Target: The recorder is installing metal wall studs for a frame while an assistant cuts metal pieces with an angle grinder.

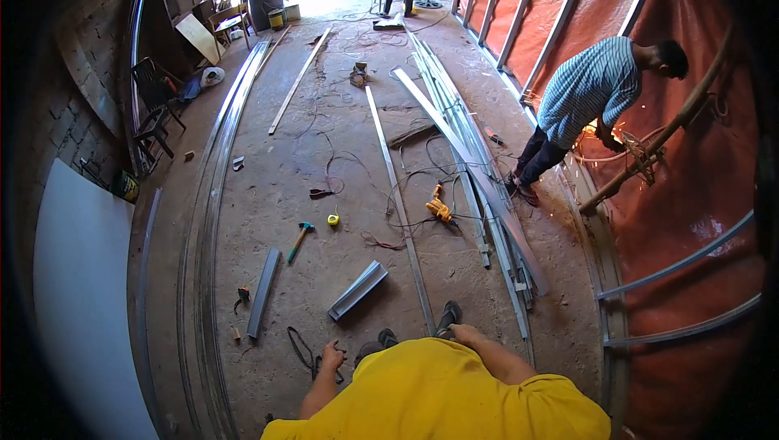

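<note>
My left hand [331,356] hangs low beside my left leg, its fingers slightly apart with nothing visible in them. Close by on the floor lies a black strap [300,347]. My right hand [464,334] is at my right leg, just behind a dark shoe [449,315]; its fingers are too small and partly hidden to read. In front of me rest short metal channel pieces [358,291], another channel piece [264,294], and a hammer [300,242] with a green handle. A yellow tape measure [333,219] and a yellow power drill [439,206] lie farther out.
Long metal studs [466,152] are stacked to the right, and more long profiles [213,172] run along the left. Cables [397,183] cross the floor. A co-worker [596,87] bends among sparks beside an orange tarp wall [690,221]. A white panel [81,294] stands left.
</note>
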The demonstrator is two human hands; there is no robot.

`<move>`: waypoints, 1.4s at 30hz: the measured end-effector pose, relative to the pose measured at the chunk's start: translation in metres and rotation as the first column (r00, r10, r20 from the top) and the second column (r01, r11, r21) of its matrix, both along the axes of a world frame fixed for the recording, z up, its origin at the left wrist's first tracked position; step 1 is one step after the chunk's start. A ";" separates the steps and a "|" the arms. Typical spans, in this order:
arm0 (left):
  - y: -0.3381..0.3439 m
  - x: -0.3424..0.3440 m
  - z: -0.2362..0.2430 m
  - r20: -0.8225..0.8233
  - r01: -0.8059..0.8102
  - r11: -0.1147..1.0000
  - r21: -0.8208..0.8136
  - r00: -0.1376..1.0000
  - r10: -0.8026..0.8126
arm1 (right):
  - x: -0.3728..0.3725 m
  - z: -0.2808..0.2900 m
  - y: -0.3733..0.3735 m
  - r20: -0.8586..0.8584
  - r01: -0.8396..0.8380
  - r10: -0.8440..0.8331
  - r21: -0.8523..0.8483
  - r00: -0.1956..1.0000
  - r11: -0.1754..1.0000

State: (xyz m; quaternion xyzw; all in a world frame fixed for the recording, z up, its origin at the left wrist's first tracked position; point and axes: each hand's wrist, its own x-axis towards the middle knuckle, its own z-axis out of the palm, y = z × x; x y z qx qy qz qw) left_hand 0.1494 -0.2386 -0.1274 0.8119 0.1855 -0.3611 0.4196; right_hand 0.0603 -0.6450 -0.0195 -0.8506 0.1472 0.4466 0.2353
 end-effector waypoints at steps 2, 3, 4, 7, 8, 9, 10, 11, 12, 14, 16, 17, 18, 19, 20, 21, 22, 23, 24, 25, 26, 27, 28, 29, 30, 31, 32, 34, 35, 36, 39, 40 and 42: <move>-0.003 -0.001 0.010 0.019 -0.011 0.999 -0.045 1.000 0.012 | -0.001 0.003 0.002 0.003 -0.005 0.005 -0.015 1.000 1.000; -0.003 -0.001 0.010 0.018 -0.011 0.999 -0.045 1.000 0.012 | -0.001 0.002 0.002 -0.013 0.019 -0.019 -0.017 1.000 1.000; -0.002 -0.002 0.010 0.022 -0.012 0.999 -0.040 1.000 0.013 | -0.001 0.002 0.003 -0.028 0.040 -0.040 -0.018 0.999 0.999; 0.000 -0.004 0.005 0.010 -0.016 0.999 -0.036 1.000 0.016 | 0.008 0.044 0.013 -0.055 0.031 -0.032 -0.021 0.998 0.999; 0.000 -0.005 0.006 -0.001 -0.011 0.999 -0.039 1.000 0.011 | 0.007 0.036 0.012 -0.057 0.030 -0.031 -0.019 0.998 0.999; 0.000 -0.005 0.008 -0.004 -0.012 0.999 -0.037 1.000 0.012 | 0.007 0.021 0.007 -0.060 0.017 -0.017 -0.013 0.998 1.000; -0.003 -0.005 0.017 0.002 0.001 1.000 -0.030 1.000 -0.001 | 0.007 0.020 0.008 -0.062 0.005 -0.005 -0.006 0.998 1.000; -0.006 -0.004 0.023 0.008 0.014 1.000 -0.024 1.000 -0.014 | 0.006 0.021 0.009 -0.066 0.005 -0.005 -0.004 0.998 1.000; -0.007 -0.003 0.024 0.004 0.015 1.000 -0.022 1.000 -0.015 | 0.006 0.023 0.009 -0.061 0.025 -0.026 -0.019 0.998 1.000; -0.007 -0.003 0.025 -0.027 -0.014 0.999 -0.047 1.000 0.013 | 0.005 0.023 0.010 -0.055 0.038 -0.040 -0.032 0.998 0.999; -0.004 -0.006 0.019 -0.016 -0.008 0.999 -0.033 1.000 0.007 | 0.003 0.013 0.008 -0.023 0.007 -0.008 -0.017 1.000 1.000; -0.002 -0.008 0.014 -0.003 0.002 1.000 -0.019 1.000 -0.002 | 0.003 0.013 0.009 -0.024 0.002 -0.002 -0.016 1.000 1.000; 0.002 -0.009 0.006 -0.004 -0.004 1.000 -0.018 1.000 0.004 | 0.003 0.014 0.009 -0.022 0.007 -0.007 -0.024 1.000 1.000; 0.004 -0.008 0.002 -0.006 0.015 0.999 -0.039 1.000 -0.016 | 0.002 0.016 0.010 -0.021 0.014 -0.014 -0.032 1.000 0.999; 0.006 -0.010 -0.002 -0.008 0.034 0.998 -0.059 0.999 -0.035 | 0.003 0.015 0.009 -0.023 0.009 -0.010 -0.031 1.000 0.999; 0.008 -0.013 -0.005 -0.010 0.029 0.998 -0.058 0.999 -0.030 | 0.004 0.013 0.008 -0.025 0.002 -0.003 -0.019 1.000 1.000; 0.005 -0.013 0.003 0.009 0.028 0.999 -0.038 1.000 -0.027 | 0.005 0.014 0.008 -0.027 0.000 0.000 -0.007 1.000 1.000; 0.002 -0.012 0.009 0.029 0.025 1.000 -0.018 0.999 -0.025 | 0.005 0.017 0.008 -0.029 0.001 -0.001 -0.007 1.000 1.000; 0.000 -0.011 0.012 0.026 0.026 1.000 -0.018 0.999 -0.025 | 0.006 0.021 0.009 -0.051 0.015 -0.015 -0.008 0.999 1.000; -0.001 -0.012 0.015 0.017 0.025 0.999 -0.021 1.000 -0.024 | 0.007 0.025 0.010 -0.073 0.024 -0.024 -0.008 0.997 1.000; 0.000 -0.013 0.017 0.007 0.025 0.999 -0.025 1.000 -0.024 | 0.007 0.025 0.011 -0.075 0.020 -0.020 -0.006 0.997 1.000; 0.000 -0.015 0.016 0.004 0.021 1.000 -0.023 1.000 -0.021 | 0.006 0.025 0.011 -0.055 0.010 -0.011 -0.015 0.998 1.000; 0.000 -0.015 0.013 0.002 -0.007 0.999 -0.036 1.000 0.007 | 0.006 0.026 0.012 -0.036 0.001 -0.002 -0.023 0.999 1.000; 0.001 -0.016 0.010 -0.001 -0.035 0.998 -0.048 0.999 0.035 | 0.005 0.020 0.010 -0.037 -0.001 0.000 -0.022 0.999 1.000; 0.001 -0.016 0.008 -0.003 -0.037 0.998 -0.047 0.999 0.037 | 0.003 0.011 0.008 -0.035 -0.019 0.019 -0.020 0.999 1.000; 0.002 -0.016 0.005 0.009 -0.012 0.999 -0.037 1.000 0.012 | 0.003 0.009 0.007 -0.032 -0.038 0.037 -0.018 0.999 0.999; 0.002 -0.016 0.003 0.021 0.013 1.000 -0.027 1.000 -0.013 | 0.003 0.007 0.007 -0.033 -0.039 0.038 -0.018 0.999 0.999; 0.002 -0.017 0.003 0.033 0.023 1.000 -0.014 0.999 -0.022 | 0.002 0.008 0.008 -0.010 -0.001 0.001 -0.026 1.000 1.000; 0.001 -0.017 0.004 0.046 0.033 0.999 -0.002 0.998 -0.033 | 0.001 0.008 0.008 -0.011 0.000 0.000 -0.026 1.000 1.000; 0.000 -0.017 0.005 0.045 0.034 0.999 -0.001 0.998 -0.034 | 0.000 0.008 0.008 0.010 -0.001 0.001 -0.021 1.000 1.000; 0.000 -0.017 0.006 0.022 0.001 0.999 -0.041 1.000 0.000 | 0.000 0.004 0.006 0.011 -0.003 0.003 -0.015 1.000 1.000; 0.000 -0.017 0.007 0.032 0.014 0.999 -0.037 0.999 -0.013 | 0.000 0.003 0.006 -0.011 -0.002 0.002 -0.014 1.000 1.000; 0.000 -0.018 0.010 0.041 0.026 0.999 -0.031 0.999 -0.025 | 0.001 0.004 0.008 -0.009 -0.012 0.012 -0.021 1.000 1.000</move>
